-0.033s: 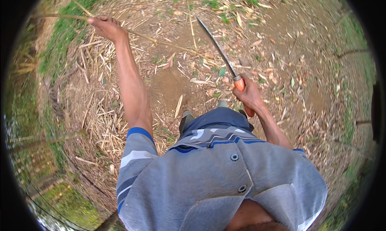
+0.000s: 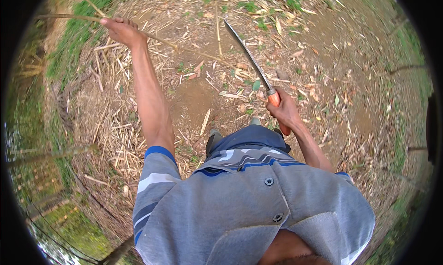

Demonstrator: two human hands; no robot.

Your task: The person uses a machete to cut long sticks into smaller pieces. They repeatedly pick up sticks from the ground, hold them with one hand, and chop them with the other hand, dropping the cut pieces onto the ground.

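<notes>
A thin dry stick (image 2: 175, 46) is held by the left hand (image 2: 123, 32), with the fingers closed around it, at the upper left, above the ground (image 2: 194, 99). By the right hand (image 2: 286, 109), the orange handle of a long knife (image 2: 251, 58) is gripped firmly. The blade is pointed forward and slightly left, near the stick's end. Dry leaves (image 2: 205, 122) are scattered below.

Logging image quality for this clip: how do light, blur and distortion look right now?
Head view: soft daylight, no hard shadow on the bare soil; head view: washed-out bright patch at lower left, corners black; head view: ground smeared and stretched toward the right rim, while left hand, stem, right hand and machete read clearly.
</notes>
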